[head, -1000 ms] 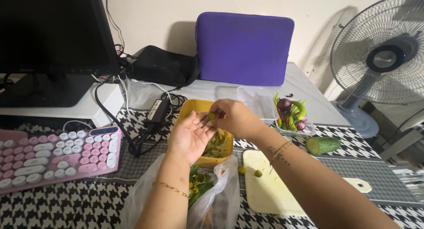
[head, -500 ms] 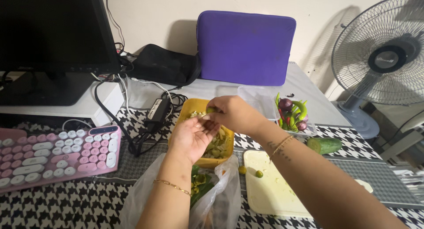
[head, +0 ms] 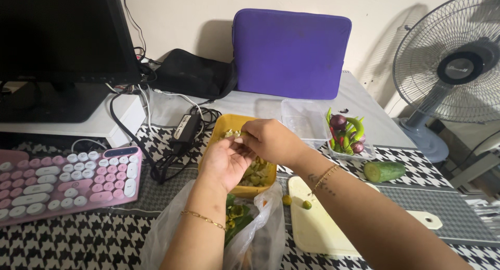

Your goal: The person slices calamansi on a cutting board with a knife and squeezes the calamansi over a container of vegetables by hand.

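Both my hands are over a yellow bowl [head: 223, 125] of chopped green vegetable pieces. My right hand [head: 271, 140] pinches a small green piece at its fingertips, pressed against the fingers of my left hand [head: 225, 161], which lies palm-up just below it. A clear plastic bag [head: 260, 233] with green scraps sits under my left forearm. To the right is a pale cutting board [head: 317, 228] with a small green half [head: 307, 204] on it and another small fruit [head: 286, 199] beside its edge.
A cut cucumber [head: 384, 171] lies right of the board. A clear tub of chillies and small onions [head: 346, 134] stands behind it. Pink keyboard [head: 62, 181] at left, monitor [head: 57, 41], cables and power adapter [head: 183, 130], purple sleeve [head: 290, 52], standing fan [head: 453, 61] at right.
My right hand has shifted slightly left and lower over the bowl, closing onto my left fingers; the green piece is now mostly hidden between them.
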